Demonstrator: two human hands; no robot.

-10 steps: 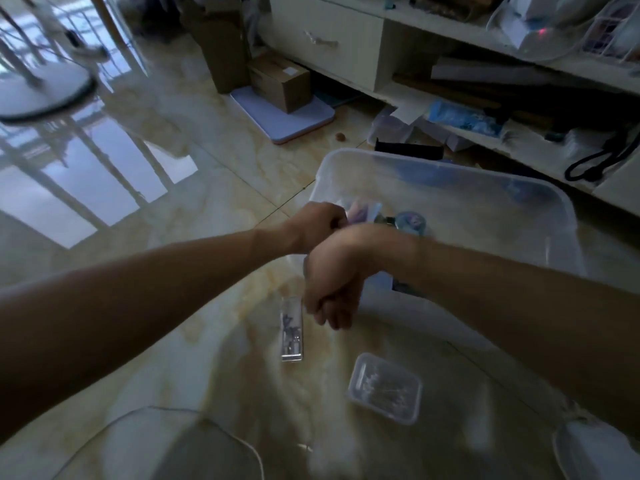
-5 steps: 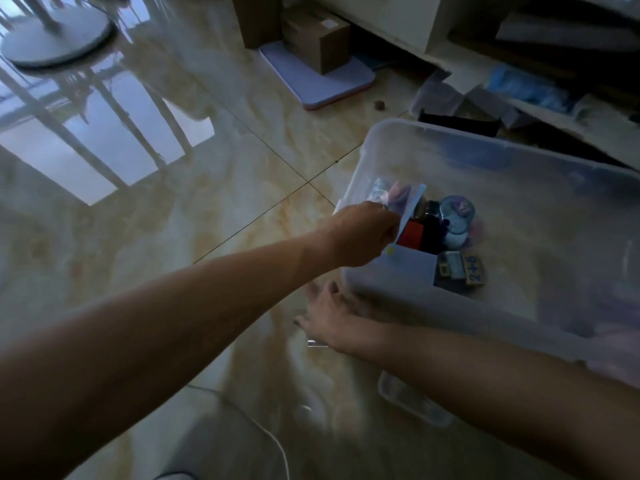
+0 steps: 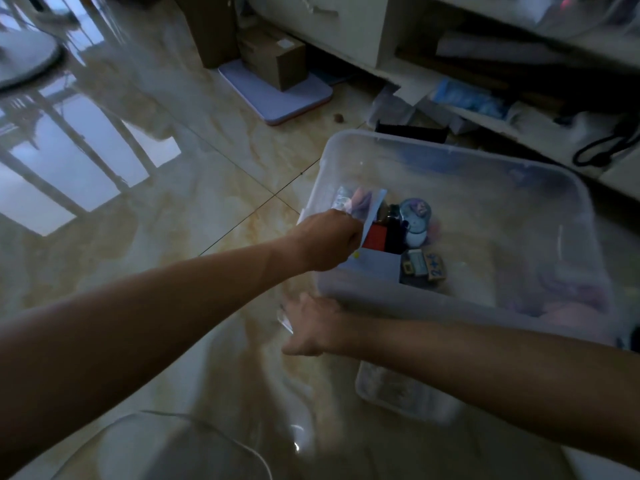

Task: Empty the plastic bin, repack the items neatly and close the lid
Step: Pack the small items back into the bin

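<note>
Crouched above a glossy marble-tiled floor (image 3: 214, 188), a person works at a large translucent plastic bin (image 3: 568, 209) whose lid is off; it stands in front of a cluttered white shelf unit (image 3: 349, 32). Reaching in over the near left corner, the left hand (image 3: 327, 239) is curled round a crinkled clear packet of pale pink and blue contents (image 3: 356, 202), lifted beside a white open-topped cardboard box (image 3: 375, 263) packed with a red block (image 3: 375, 237), a dark bottle and a round blue-lidded jar (image 3: 415, 216). Below the bin's near wall, the right hand (image 3: 311, 327) stretches across the body toward a small clear flat case (image 3: 285, 318) on the floor; whether its fingers have closed on the case cannot be told. A shallow clear lidded tray (image 3: 398, 389) lies on the floor under that forearm. Judging by the items on the floor, unpacking or repacking is under way; either way, the packet is best carried flat and clear of the box so nothing tips, one item per hand
</note>
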